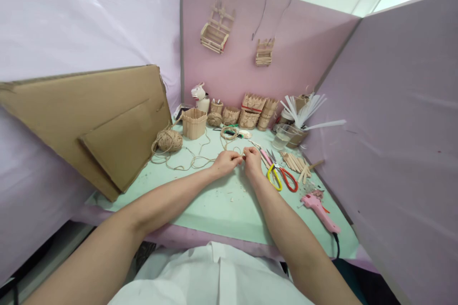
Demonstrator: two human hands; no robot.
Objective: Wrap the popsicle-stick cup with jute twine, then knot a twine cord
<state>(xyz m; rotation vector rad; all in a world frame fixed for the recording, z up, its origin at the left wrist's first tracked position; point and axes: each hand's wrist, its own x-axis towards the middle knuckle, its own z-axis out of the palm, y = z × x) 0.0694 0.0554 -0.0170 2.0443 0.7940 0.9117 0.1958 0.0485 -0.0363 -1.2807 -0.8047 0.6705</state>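
My left hand and my right hand meet over the middle of the table, fingertips pinched close together. Between them is a thin strand of jute twine, with a small loop rising above the fingers; the exact grip is hidden by the fingers. The slack strand trails left toward a ball of twine. Just beyond my hands lies a loose coil of twine. Right of my right hand rest scissors with one yellow and one red handle, beside a pink-handled tool.
A pink glue gun lies at the right edge, near wooden sticks. Behind stand a clear plastic cup, white glue sticks and several stick baskets. Cardboard leans at left. Small stick pieces hang on the back wall.
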